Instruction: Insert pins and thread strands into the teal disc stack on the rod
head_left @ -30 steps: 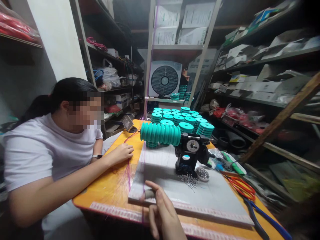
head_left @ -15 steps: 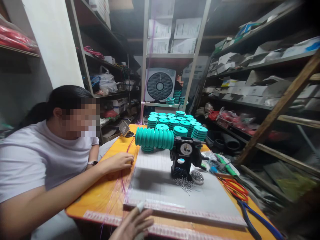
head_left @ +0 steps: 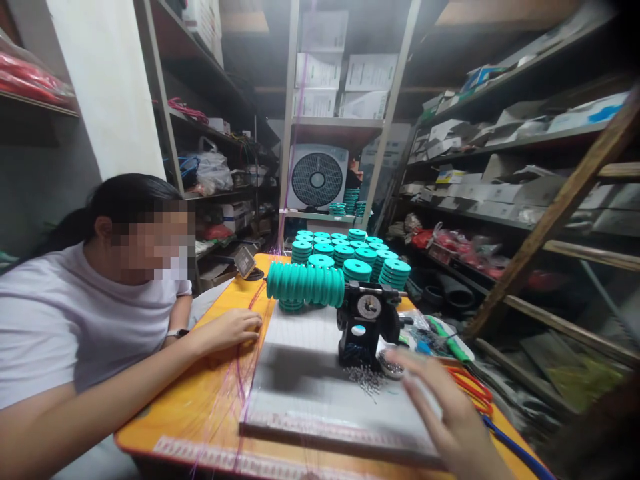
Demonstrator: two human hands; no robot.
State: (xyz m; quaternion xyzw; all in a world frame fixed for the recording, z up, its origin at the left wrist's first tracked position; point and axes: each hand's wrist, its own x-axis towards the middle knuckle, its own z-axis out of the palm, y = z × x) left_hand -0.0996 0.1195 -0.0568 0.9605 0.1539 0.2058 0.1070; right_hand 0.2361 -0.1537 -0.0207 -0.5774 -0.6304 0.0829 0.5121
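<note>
My right hand (head_left: 447, 407) reaches in from the lower right, blurred, with its fingers spread. Its fingertips are over or beside the round dish (head_left: 391, 365) of small metal pieces; contact cannot be made out. Something white shows near one fingertip. My left hand is out of view. Left of the dish, loose small silvery pieces (head_left: 366, 381) lie on the pale board (head_left: 310, 373). Behind them stands a black machine with a dial (head_left: 361, 333), and a row of ribbed green spools (head_left: 305, 285) extends from its left side.
Stacked green spools (head_left: 357, 267) stand behind the machine. At left, a person (head_left: 90, 300) rests a hand (head_left: 235, 328) on the orange table (head_left: 190, 387). Thin purple wires run over the left side. Orange-handled (head_left: 475, 390) and blue-handled (head_left: 520, 447) tools lie at right.
My left hand, which was at the bottom centre beside the board's front edge, has left the view. My right hand has come in from the right toward the dish. The view has shifted slightly.
</note>
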